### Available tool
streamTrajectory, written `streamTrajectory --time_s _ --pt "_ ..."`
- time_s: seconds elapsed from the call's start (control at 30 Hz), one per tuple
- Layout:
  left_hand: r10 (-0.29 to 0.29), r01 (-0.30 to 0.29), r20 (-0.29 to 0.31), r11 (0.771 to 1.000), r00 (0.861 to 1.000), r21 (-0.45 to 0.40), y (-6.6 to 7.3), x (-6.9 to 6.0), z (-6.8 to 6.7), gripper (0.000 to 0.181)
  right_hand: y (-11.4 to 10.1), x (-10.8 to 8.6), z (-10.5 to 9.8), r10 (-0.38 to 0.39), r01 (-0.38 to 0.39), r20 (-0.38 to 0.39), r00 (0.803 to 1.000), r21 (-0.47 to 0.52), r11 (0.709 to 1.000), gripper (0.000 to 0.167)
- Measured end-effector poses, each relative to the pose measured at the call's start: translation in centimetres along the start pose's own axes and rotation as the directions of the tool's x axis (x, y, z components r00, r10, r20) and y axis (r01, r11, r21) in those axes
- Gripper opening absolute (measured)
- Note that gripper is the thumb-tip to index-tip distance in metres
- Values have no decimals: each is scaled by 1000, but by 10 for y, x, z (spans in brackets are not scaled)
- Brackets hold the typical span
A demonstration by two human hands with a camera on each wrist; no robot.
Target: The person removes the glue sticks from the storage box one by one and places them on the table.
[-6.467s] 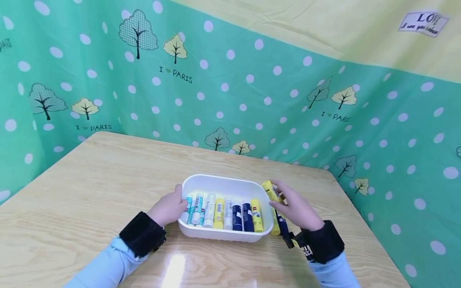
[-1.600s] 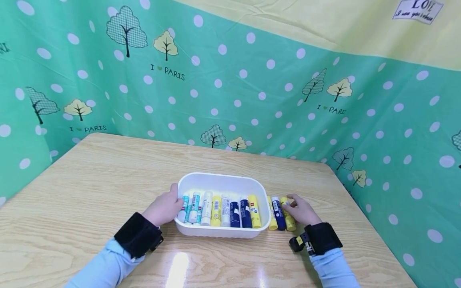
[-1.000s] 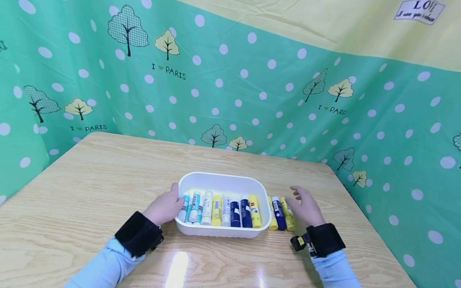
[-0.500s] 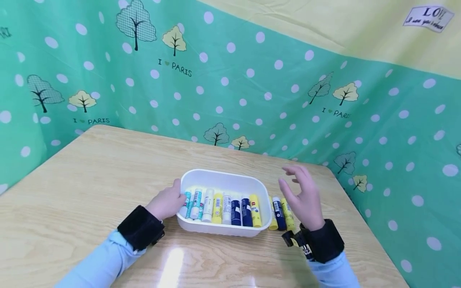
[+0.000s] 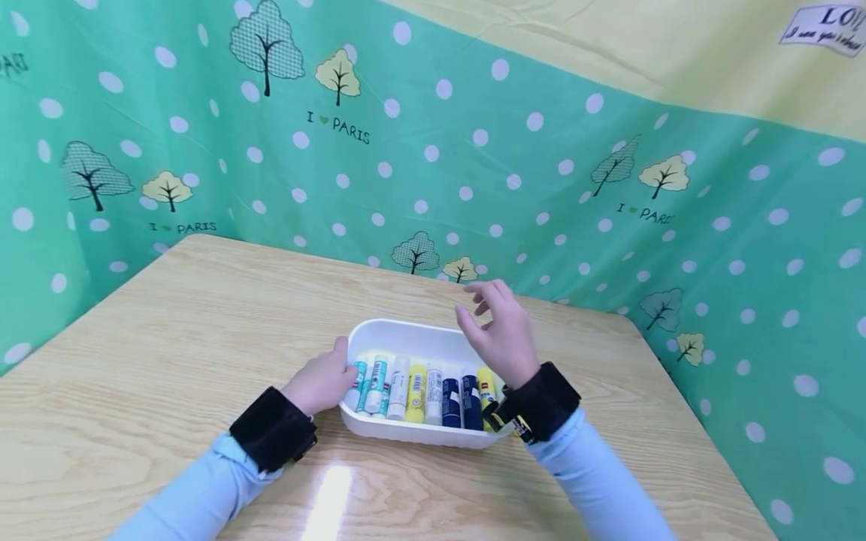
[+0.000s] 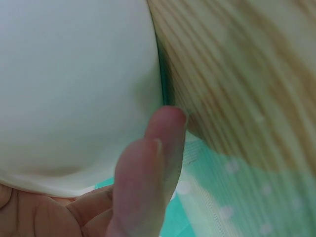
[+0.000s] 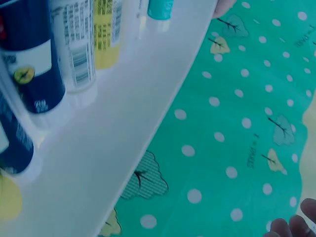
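Note:
A white plastic tub (image 5: 419, 434) stands on the table with a row of glue sticks inside: teal-and-white (image 5: 376, 385), white (image 5: 398, 392), yellow (image 5: 415, 402) and navy (image 5: 451, 406) ones. My left hand (image 5: 321, 382) grips the tub's left end; in the left wrist view, fingers (image 6: 140, 182) lie along its outer wall (image 6: 74, 84). My right hand (image 5: 506, 338) is raised above the tub's right end, fingers loosely curved, holding nothing. In the right wrist view its fingertips (image 7: 296, 228) appear at the lower corner, apart from the navy glue sticks (image 7: 37, 61).
A wooden table (image 5: 223, 323) extends around the tub. Behind and to the right hangs a green dotted cloth (image 5: 379, 188). The right wrist and its camera (image 5: 510, 417) cover the place beside the tub's right end.
My right hand set a yellow glue stick down beside two others right of the tub, let go, rose and moved left over the tub. My left hand has kept its grip.

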State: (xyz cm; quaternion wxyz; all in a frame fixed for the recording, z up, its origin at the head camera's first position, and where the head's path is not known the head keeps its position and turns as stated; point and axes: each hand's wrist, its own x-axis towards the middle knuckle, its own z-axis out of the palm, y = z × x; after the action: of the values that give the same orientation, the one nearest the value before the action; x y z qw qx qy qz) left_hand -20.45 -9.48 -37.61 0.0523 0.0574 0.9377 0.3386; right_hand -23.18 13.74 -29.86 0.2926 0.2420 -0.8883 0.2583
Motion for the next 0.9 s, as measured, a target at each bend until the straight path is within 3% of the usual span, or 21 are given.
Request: streamTrajectory --time_s 0.2,0.27,0.33,0.43,0.57,0.8,0.9 --pt "12 -12 -13 1000 1000 -6 2 0 0 41 -1 7 19 50 -49 93 994 -13 999 22" --pt "12 -13 -16 1000 1000 -2 2 0 1 41 1 7 24 98 -96 164 982 -19 995 23" --pt "12 -12 -15 1000 1000 -2 2 0 1 42 4 6 29 157 -150 245 957 -46 988 25" --pt "9 -9 -11 1000 1000 -5 2 1 2 42 7 3 33 248 -233 380 891 -86 969 28" --pt "6 -6 -13 1000 1000 3 0 1 2 42 9 0 37 330 -310 530 781 -131 942 33" --pt "5 -5 -14 1000 1000 5 -2 2 3 42 12 -5 43 404 -381 659 635 -188 905 39" --pt "2 -2 -14 1000 1000 2 -1 1 3 42 14 -7 45 437 -410 682 587 -216 886 38"
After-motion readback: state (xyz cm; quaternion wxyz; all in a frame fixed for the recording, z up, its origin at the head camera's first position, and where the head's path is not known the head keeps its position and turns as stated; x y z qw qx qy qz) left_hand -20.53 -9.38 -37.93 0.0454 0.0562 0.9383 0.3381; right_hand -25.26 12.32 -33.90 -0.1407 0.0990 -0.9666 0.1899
